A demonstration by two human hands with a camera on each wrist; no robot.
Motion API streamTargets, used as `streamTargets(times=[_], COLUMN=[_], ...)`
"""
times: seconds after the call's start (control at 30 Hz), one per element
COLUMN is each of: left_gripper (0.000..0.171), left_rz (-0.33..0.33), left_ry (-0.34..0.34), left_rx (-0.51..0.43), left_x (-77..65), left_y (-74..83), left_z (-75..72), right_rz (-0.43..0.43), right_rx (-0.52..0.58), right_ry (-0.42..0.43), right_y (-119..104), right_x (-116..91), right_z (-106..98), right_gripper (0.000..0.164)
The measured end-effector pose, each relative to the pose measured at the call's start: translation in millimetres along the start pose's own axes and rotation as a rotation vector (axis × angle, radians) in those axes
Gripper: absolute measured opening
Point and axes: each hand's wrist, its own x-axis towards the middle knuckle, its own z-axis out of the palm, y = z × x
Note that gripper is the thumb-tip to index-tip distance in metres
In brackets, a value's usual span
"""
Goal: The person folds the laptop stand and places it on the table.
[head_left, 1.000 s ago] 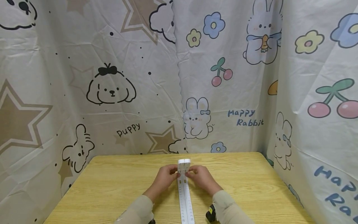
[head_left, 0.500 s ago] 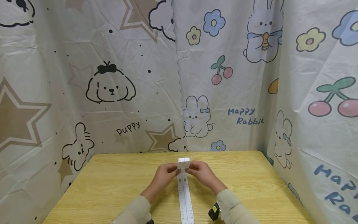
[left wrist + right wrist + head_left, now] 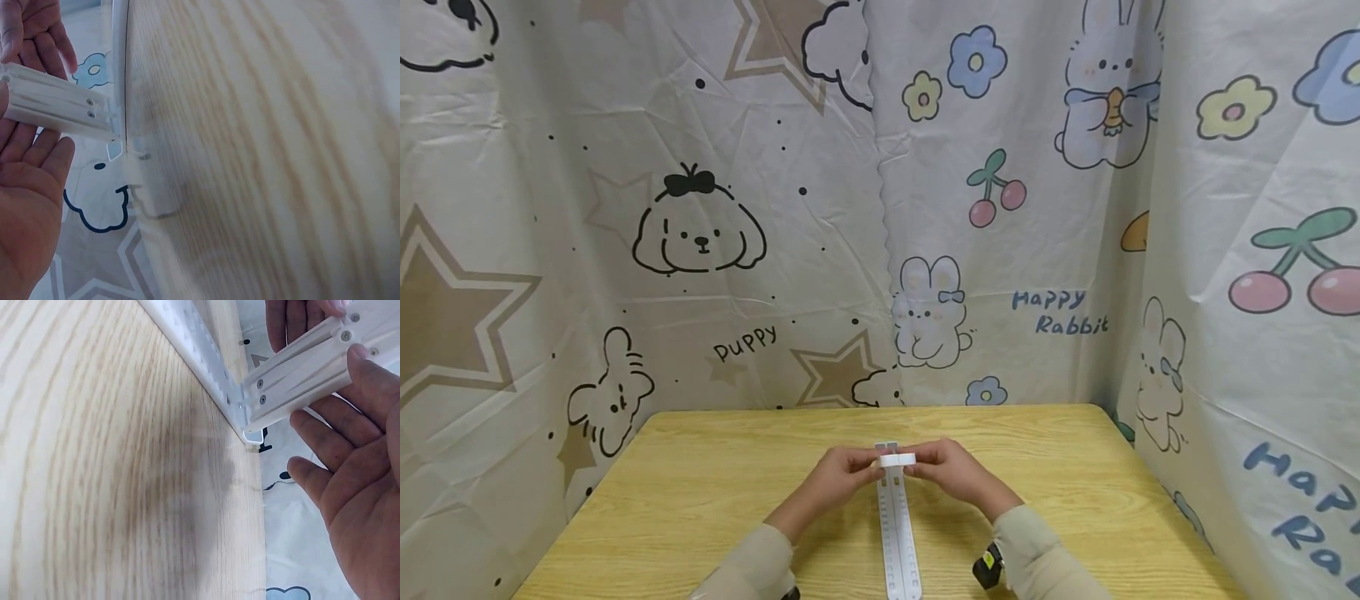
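Observation:
A white folding stand lies lengthwise on the table, its long slotted strip (image 3: 898, 533) flat and running toward me. A hinged arm (image 3: 897, 460) rises from the strip's far end; small screws show on it in both wrist views. My left hand (image 3: 833, 485) holds this arm (image 3: 56, 103) from the left, with fingers behind it and the thumb in front. From the right, my right hand (image 3: 958, 477) grips the same arm (image 3: 300, 375), its thumb on the screwed face and its fingers behind. The lower fingers of both hands are loosely spread.
The stand rests on a light wood-grain table (image 3: 700, 500). Printed curtains (image 3: 820, 250) hang behind the table and along its sides. A black wrist camera (image 3: 988, 567) sits at my right cuff.
The stand's raised arm has tilted toward me, so its top end now sits lower and the strip's far end shows behind it. My forearms have spread slightly outward.

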Motion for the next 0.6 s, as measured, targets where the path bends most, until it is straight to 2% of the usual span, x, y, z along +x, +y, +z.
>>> streamTargets(times=[0.1,0.33,0.6], left_gripper=[0.038,0.045,0.046], left_rz=[0.010,-0.019,-0.032], left_ry=[-0.040,-0.127,-0.171], left_rx=[0.006,0.026,0.066], left_x=[-3.0,-8.0,-8.8], left_y=[-0.8,-3.7,-6.2], left_z=[-1.7,-3.9,-6.5], right_rz=[0.008,0.012,-0.004], right_rx=[0.025,0.028,0.031], right_ry=[-0.036,-0.086,-0.098], right_y=[0.5,5.6,12.2], right_x=[-3.7,-8.0,-10.5], right_z=[-0.6,-1.7,0.6], right_gripper=[0.035,0.037,0.038])
